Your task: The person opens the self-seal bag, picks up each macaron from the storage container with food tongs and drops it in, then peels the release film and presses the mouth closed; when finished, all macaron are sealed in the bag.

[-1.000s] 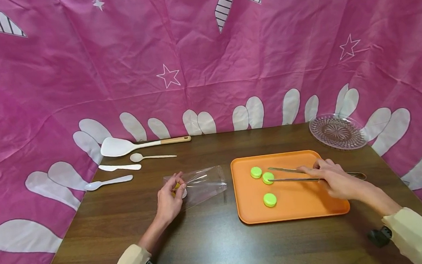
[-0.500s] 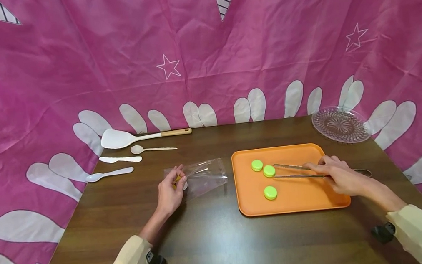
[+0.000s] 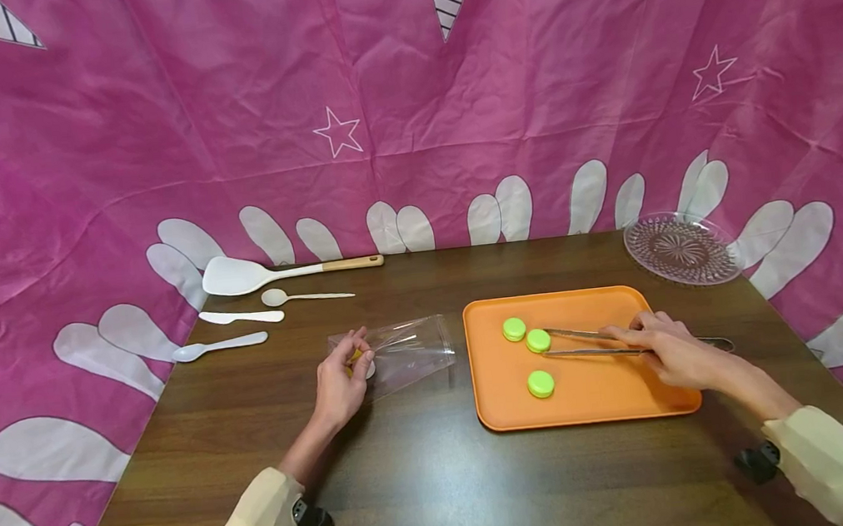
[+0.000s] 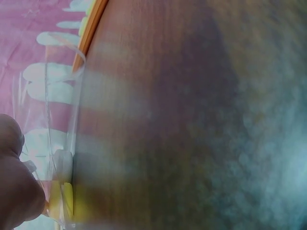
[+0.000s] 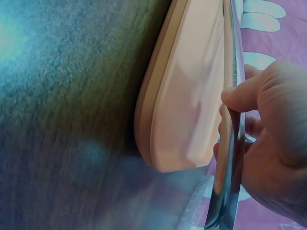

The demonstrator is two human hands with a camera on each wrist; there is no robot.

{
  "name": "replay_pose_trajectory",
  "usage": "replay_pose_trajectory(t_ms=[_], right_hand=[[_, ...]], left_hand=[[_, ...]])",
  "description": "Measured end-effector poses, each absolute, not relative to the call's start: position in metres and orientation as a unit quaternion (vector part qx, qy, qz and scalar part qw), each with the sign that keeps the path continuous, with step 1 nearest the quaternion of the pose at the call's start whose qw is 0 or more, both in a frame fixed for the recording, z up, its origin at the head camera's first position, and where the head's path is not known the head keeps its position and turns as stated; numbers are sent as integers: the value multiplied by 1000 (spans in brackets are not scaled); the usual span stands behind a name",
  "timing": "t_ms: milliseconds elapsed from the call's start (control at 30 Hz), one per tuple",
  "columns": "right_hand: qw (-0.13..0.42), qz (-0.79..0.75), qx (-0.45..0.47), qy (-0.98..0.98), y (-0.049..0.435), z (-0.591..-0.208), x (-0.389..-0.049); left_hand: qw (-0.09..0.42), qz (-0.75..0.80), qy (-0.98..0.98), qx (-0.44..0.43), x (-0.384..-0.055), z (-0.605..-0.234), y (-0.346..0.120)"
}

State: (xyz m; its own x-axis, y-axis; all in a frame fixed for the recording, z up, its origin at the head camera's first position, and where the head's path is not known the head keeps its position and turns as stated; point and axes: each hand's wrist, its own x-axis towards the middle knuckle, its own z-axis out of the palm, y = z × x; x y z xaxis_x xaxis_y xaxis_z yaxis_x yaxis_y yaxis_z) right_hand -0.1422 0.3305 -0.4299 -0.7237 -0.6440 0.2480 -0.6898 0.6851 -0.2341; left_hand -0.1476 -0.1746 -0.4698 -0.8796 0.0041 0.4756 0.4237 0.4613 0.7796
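In the head view my right hand grips metal tongs over the orange tray. The tips of the tongs reach the right side of a green macaron; I cannot tell whether they touch it. A second green macaron lies up and left of it, and a third macaron sits nearer the front. My left hand pinches a clear plastic bag on the table. Inside the bag, in the left wrist view, a yellow piece and a whitish piece show, partly hidden.
At the back left lie a white spatula, a wooden spoon, a white knife and a white spoon. A clear patterned plate stands at the back right. Behind the table hangs a pink cloth.
The tongs have drawn back to the right, from over the middle macaron to its right side, and their tips sit slightly closer together. The left hand keeps hold of the bag.
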Motion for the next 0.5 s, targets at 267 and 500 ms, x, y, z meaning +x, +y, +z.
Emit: replay_pose_trajectory(t_ms=[267, 500], right_hand=[[73, 155, 365, -915, 327, -432, -142], [98, 153, 379, -907, 325, -435, -143]], left_hand=[[209, -501, -830, -129, -148, -471, -175], [211, -504, -828, -129, -149, -472, -175]])
